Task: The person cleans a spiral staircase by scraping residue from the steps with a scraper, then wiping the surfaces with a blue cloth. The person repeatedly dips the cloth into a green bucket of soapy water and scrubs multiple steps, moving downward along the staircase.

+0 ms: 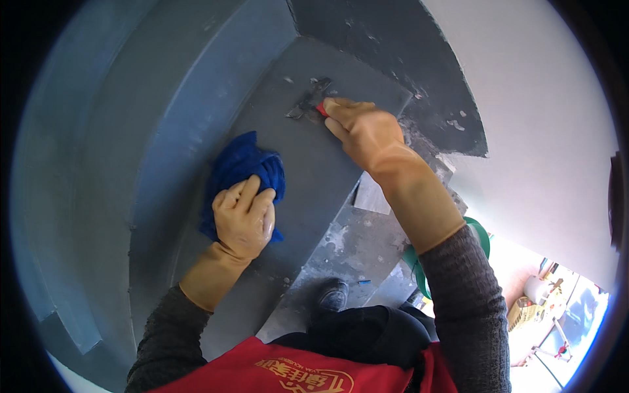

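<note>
Both my hands wear tan rubber gloves. Under my left hand (242,219) a bunched blue cloth (237,162) lies on the smooth grey step (304,187); the fingers are curled down onto it. Farther off and to the right, my right hand (373,134) is wrapped round the red handle of a scraper (304,106). Its wide, smeared metal blade is at the far part of the same grey surface, close to a few pale specks. Most of the handle is hidden inside the glove.
A dark grey wall strip (400,49) with white marks borders the step's far side. Along the left runs a blue-grey riser (196,98). Below right are a pale rectangular piece (372,195), a stained lower step (350,236), my dark shoe (333,295) and a green bucket (483,237).
</note>
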Demonstrator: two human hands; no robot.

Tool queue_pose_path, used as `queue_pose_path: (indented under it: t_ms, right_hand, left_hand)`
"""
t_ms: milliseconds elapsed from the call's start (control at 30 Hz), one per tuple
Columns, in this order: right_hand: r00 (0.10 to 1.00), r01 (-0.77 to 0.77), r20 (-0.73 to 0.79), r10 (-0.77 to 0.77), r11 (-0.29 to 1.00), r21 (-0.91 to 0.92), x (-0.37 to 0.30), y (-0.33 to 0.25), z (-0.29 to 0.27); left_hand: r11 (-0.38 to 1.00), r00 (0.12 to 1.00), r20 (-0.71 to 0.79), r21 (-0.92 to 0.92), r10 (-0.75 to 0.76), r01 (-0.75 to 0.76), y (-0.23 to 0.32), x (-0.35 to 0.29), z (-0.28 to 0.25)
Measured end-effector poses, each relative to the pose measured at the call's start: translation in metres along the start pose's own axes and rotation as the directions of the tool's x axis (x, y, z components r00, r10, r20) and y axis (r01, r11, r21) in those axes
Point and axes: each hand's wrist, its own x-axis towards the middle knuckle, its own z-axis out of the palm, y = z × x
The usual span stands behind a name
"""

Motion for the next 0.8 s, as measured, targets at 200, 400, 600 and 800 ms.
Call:
queue_pose_path:
  t_ms: [200,400,600,800]
  right_hand:
    - [0.996,0.077,-0.053,-0.078,0.997,-0.02,-0.036,0.007,-0.022]
    - [0.973,-0.022,-0.227,0.048,0.993,0.117,-0.134,0.01,-0.05]
    - [0.96,-0.163,-0.202,0.192,0.975,0.15,-0.248,-0.014,-0.029]
    - [0.897,-0.441,0.031,0.441,0.886,0.144,-0.341,-0.024,0.014]
  left_hand:
    - [0.997,0.996,0.053,-0.035,-0.066,0.068,0.003,0.004,-0.008]
    - [0.942,0.909,0.266,-0.011,-0.32,0.335,-0.016,0.035,-0.018]
    - [0.738,0.737,0.041,0.042,-0.675,0.674,-0.042,0.14,0.067]
    - [0.871,0.904,-0.049,-0.295,-0.424,0.393,-0.023,0.18,0.122]
